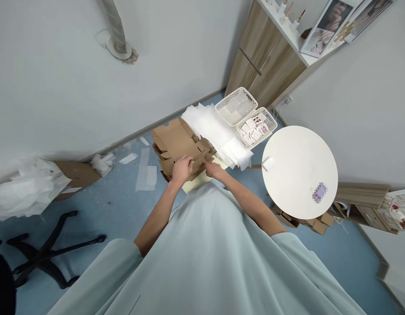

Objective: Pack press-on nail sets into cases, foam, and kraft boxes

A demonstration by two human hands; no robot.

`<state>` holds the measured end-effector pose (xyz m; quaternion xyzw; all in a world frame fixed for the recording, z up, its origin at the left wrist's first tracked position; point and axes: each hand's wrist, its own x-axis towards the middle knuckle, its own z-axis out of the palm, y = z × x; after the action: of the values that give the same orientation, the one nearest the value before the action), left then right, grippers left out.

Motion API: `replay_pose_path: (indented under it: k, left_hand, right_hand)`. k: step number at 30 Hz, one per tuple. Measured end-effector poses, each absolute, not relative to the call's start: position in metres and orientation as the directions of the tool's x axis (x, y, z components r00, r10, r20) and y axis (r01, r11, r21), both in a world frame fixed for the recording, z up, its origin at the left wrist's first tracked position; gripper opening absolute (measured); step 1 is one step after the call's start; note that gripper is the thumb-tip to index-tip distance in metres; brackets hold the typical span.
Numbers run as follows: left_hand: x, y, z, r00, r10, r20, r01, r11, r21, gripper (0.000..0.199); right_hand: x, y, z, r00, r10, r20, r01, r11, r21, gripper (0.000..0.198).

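Observation:
A stack of flattened brown cardboard boxes [176,139] lies in front of me, with cut flaps and slots along its edges. At its near edge, my left hand [182,169] has its fingers curled on the cardboard. Close by on the right, my right hand [213,169] is closed at a folded flap of the same cardboard; its fingertips are partly hidden. Beneath the boxes shows a pale yellow surface [197,181]. Just beyond my right hand lies a pile of white sheets [212,127], thin and overlapping.
Two white baskets stand behind the sheets; one basket [241,140] holds several printed cards. On the right is a round white table [301,166] with a small white object [267,163]. A wheeled chair base [44,256] and a heap of white wrapping [28,188] are at left.

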<state>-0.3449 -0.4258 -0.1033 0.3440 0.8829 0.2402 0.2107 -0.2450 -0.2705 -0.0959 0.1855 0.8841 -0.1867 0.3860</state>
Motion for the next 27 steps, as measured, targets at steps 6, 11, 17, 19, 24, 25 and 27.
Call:
replay_pose_path:
  k: [6,11,17,19,24,25,27]
  left_hand:
    - [-0.363,-0.446,-0.034,-0.798,0.599,0.071,0.457,0.524,0.718,0.029]
    - [-0.365,-0.444,0.023,-0.813,0.523,0.256,0.504,0.412,0.759,0.03]
    - [-0.348,-0.401,0.05,-0.633,0.635,0.444,0.679,0.178,0.712,0.035]
    - [-0.339,-0.376,0.048,-0.539,0.703,0.464,0.712,0.086,0.697,0.037]
    - [-0.299,-0.303,0.04,-0.246,0.835,0.492,0.716,-0.186,0.673,0.037]
    - [-0.288,-0.289,0.038,-0.18,0.849,0.497,0.708,-0.239,0.665,0.038]
    - [-0.264,-0.26,0.034,-0.053,0.861,0.506,0.686,-0.337,0.644,0.04]
  right_hand:
    - [-0.243,-0.267,-0.094,-0.694,0.201,-0.692,0.512,0.813,-0.278,0.046]
    - [-0.218,-0.244,-0.069,-0.81,0.264,-0.523,0.528,0.715,-0.458,0.03]
    - [-0.156,-0.196,0.003,-0.771,0.594,-0.23,0.314,0.04,-0.949,0.079]
    - [-0.131,-0.184,0.028,-0.67,0.704,-0.235,0.259,-0.074,-0.963,0.089]
    - [-0.062,-0.164,0.056,-0.407,0.888,-0.212,0.255,-0.113,-0.96,0.073]
    - [-0.046,-0.161,0.055,-0.362,0.909,-0.208,0.247,-0.121,-0.961,0.07]
    - [-0.013,-0.153,0.051,-0.27,0.941,-0.204,0.233,-0.142,-0.962,0.064]
